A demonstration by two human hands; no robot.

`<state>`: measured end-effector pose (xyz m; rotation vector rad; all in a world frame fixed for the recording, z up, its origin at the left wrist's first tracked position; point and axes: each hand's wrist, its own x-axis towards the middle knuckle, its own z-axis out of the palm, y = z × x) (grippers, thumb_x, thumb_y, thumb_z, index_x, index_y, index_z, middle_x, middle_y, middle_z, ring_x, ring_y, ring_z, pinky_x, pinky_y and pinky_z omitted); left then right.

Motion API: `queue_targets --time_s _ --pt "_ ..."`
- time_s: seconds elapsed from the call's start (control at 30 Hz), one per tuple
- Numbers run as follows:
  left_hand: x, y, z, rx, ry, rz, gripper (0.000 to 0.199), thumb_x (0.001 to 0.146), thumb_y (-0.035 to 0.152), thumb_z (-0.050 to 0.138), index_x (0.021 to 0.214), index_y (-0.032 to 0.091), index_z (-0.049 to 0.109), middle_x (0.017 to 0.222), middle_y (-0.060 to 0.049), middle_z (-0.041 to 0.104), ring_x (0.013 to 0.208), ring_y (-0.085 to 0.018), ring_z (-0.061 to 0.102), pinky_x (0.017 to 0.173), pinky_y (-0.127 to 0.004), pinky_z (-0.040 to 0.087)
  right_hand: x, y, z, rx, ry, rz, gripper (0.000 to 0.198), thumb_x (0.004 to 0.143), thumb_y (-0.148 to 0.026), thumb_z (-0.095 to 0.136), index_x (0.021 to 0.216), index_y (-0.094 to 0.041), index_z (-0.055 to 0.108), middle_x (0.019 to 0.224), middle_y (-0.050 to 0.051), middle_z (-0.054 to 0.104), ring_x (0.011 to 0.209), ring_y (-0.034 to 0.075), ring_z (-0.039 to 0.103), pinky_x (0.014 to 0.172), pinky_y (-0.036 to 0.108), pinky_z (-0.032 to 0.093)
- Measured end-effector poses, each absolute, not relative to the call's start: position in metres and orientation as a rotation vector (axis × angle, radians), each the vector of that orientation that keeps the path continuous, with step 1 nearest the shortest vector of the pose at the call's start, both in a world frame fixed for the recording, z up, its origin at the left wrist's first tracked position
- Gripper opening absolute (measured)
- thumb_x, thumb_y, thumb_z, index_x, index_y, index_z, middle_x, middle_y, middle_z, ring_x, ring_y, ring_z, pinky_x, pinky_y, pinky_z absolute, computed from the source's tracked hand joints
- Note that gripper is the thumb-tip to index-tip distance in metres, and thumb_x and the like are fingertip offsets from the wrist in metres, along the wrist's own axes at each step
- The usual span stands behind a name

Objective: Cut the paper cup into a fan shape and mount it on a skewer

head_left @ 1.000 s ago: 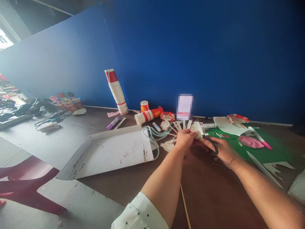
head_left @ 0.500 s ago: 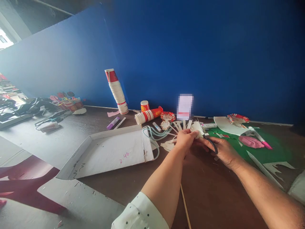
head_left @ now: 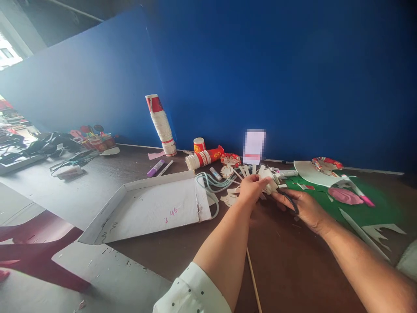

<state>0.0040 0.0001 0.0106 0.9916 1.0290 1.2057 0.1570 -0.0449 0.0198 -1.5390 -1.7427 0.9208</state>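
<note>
My left hand (head_left: 253,189) is closed on a small white paper cutout (head_left: 269,184), pinching its left side between thumb and fingers. My right hand (head_left: 304,208) grips black-handled scissors (head_left: 288,199), whose blades lie at the cutout's right edge. White paper strips (head_left: 245,171) fan out just behind my left hand. On the table left of my wrist lies another pale paper cutout (head_left: 230,200). The exact shape of the held cutout is partly hidden by my fingers.
An open white box lid (head_left: 153,208) lies on the left. A leaning cup stack (head_left: 163,126), toppled red cups (head_left: 205,158) and a cable (head_left: 211,187) sit behind. At right are a green sheet (head_left: 355,208), a pink oval piece (head_left: 345,195) and a marker (head_left: 361,193).
My right hand and the scissors have shifted slightly at the cutout, and the fingers look a little further apart. My left hand keeps its hold. The whole view has moved slightly.
</note>
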Motion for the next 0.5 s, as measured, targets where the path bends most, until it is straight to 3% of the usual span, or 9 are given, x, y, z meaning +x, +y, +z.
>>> queue_targets --time_s 0.17,0.27,0.37,0.5 --pt "0.005 0.008 0.005 0.785 0.973 1.397 0.023 0.067 0.032 0.074 0.064 0.016 0.058 0.059 0.003 0.054 0.053 -0.008 0.044 0.056 -0.021 0.035 0.154 -0.046 0.021 -1.521 -1.692 1.024 0.04 0.073 -0.058 0.07 0.098 -0.029 0.077 0.069 0.0 0.066 0.068 0.02 0.058 0.062 0.031 0.043" --pt "0.003 0.013 0.004 0.662 0.988 1.481 0.021 0.068 0.03 0.073 0.065 0.016 0.057 0.059 0.004 0.053 0.052 -0.007 0.043 0.056 -0.021 0.035 0.154 -0.046 0.02 -1.514 -1.636 1.047 0.04 0.07 -0.055 0.073 0.101 -0.03 0.077 0.072 0.001 0.07 0.072 0.022 0.061 0.067 0.034 0.045" --pt "0.001 0.014 0.005 0.558 0.987 1.53 0.017 0.069 0.026 0.071 0.068 0.016 0.057 0.062 0.003 0.056 0.053 -0.006 0.045 0.056 -0.02 0.036 0.156 -0.045 0.017 -1.559 -1.52 1.028 0.038 0.068 -0.055 0.075 0.092 -0.027 0.079 0.069 0.003 0.07 0.07 0.023 0.061 0.058 0.032 0.043" --pt "0.003 0.011 0.004 0.594 0.848 1.408 0.023 0.063 0.027 0.077 0.073 0.015 0.06 0.07 0.0 0.061 0.057 -0.007 0.052 0.057 -0.02 0.038 0.154 -0.042 0.014 -1.456 -1.22 1.045 0.045 0.064 -0.051 0.079 0.1 -0.025 0.076 0.08 0.004 0.071 0.071 0.02 0.061 0.048 0.026 0.037"
